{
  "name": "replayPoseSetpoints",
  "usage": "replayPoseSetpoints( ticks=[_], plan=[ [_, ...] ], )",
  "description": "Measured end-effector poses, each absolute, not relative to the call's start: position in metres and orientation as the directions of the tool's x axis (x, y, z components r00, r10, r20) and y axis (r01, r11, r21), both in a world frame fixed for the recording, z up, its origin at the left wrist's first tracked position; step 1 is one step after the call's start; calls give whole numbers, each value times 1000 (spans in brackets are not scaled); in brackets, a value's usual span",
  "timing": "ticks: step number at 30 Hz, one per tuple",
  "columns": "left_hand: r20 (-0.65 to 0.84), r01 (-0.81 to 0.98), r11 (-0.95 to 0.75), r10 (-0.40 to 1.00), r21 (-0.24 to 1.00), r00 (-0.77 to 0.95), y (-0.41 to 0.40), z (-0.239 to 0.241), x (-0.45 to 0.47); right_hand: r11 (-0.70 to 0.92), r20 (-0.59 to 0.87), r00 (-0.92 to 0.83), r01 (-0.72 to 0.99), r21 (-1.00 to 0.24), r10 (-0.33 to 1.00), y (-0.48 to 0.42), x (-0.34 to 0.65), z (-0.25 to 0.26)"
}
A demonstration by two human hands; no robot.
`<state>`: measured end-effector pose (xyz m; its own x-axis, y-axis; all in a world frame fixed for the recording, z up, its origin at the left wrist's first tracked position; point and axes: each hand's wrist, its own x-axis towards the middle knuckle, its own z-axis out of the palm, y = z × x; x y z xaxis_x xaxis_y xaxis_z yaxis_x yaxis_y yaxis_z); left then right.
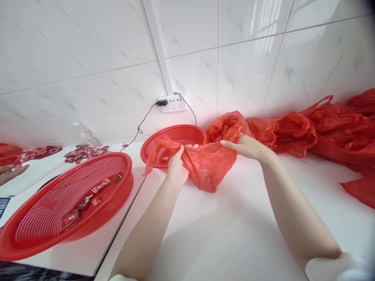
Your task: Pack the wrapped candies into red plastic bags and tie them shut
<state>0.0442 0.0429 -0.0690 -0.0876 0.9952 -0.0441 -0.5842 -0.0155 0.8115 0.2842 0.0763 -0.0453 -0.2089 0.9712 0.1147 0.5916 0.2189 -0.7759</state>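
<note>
Both my hands hold one red plastic bag (209, 166) over the white table (234, 230). My left hand (176, 166) is closed on the bag's left side, fingers bunched in the film. My right hand (249, 147) grips the bag's upper right edge, fingers pinching it. The bag hangs crumpled between them and touches the table. Just behind it sits a small red mesh basket (175, 134) with a little wrapped piece inside.
A large red mesh basket (43, 218) with several wrapped candies lies at the left. More red bags (322, 128) are heaped along the wall at the right. A wall socket (172, 104) with a black plug and cable sits behind. Another person's hand (11, 171) shows at the far left.
</note>
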Motion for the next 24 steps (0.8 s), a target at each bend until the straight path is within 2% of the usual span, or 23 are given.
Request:
replayPoseSetpoints(
  ticks=[2, 3, 5, 7, 8, 10, 12, 14, 17, 20, 22, 24],
  plan=[
    [-67, -582, 2, 994, 813, -89, 40, -66, 45, 171, -5, -314, 530, -831, 950, 83, 275, -53],
    [-41, -540, -19, 994, 841, -100, 38, -64, 46, 155, -17, -364, 438, -885, 931, 85, 270, -57],
    [119, -352, -168, 981, 921, -156, 32, -60, 46, 125, 54, -421, 143, -982, 905, 86, 255, -61],
    [358, -130, -381, 918, 915, -172, 26, -56, 46, 106, 169, -377, -181, -978, 911, 84, 240, -61],
    [438, -80, -451, 888, 889, -143, 24, -54, 46, 110, 209, -329, -297, -949, 921, 82, 233, -61],
    [448, -167, -448, 893, 878, -37, 21, -51, 47, 131, 242, -243, -399, -908, 939, 77, 220, -61],
    [321, -353, -267, 942, 897, 102, 20, -50, 47, 164, 255, -201, -383, -909, 946, 71, 210, -60],
    [147, -447, -30, 962, 894, 230, 22, -51, 48, 248, 318, -215, -299, -921, 923, 65, 205, -61],
    [-35, -380, 178, 935, 908, 354, 24, -55, 46, 480, 480, -316, -84, -873, 818, 55, 206, -59],
    [-59, -146, 156, 853, 977, 518, 23, -59, 43, 708, 618, -440, 63, -703, 652, 46, 211, -54],
    [-27, 34, 10, 819, 999, 573, 19, -61, 44, 828, 701, -509, 44, -559, 501, 40, 212, -49],
    [40, 133, -126, 855, 983, 517, 15, -62, 46, 897, 724, -591, -1, -442, 356, 36, 210, -45]
  ],
)
